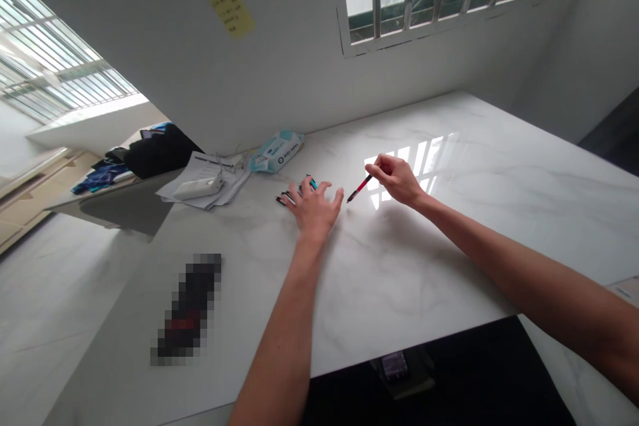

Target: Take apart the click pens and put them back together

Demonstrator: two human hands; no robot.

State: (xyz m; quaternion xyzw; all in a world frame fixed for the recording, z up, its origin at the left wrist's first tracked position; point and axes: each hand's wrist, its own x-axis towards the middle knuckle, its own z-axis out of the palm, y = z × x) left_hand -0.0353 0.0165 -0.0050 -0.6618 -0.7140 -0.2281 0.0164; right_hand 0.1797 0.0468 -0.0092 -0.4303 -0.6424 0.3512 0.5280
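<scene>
Between the thumb and fingers of my right hand (394, 178) is a red and black pen (359, 189). The pen slants down to the left, its lower end close to the white marbled tabletop (399, 266); I cannot tell whether it touches. My left hand (315, 205) lies with fingers spread over several pens (281, 201) on the table. One of these shows a light blue part (313, 183) beyond the fingertips. The rest of those pens is partly hidden under the fingers.
Behind my left hand lies a blue wipes packet (277, 152). Left of it, a white device (198, 188) rests on loose papers (170, 190). A blurred-out dark object (187, 309) is at the near left. The wall (309, 80) bounds the table's back.
</scene>
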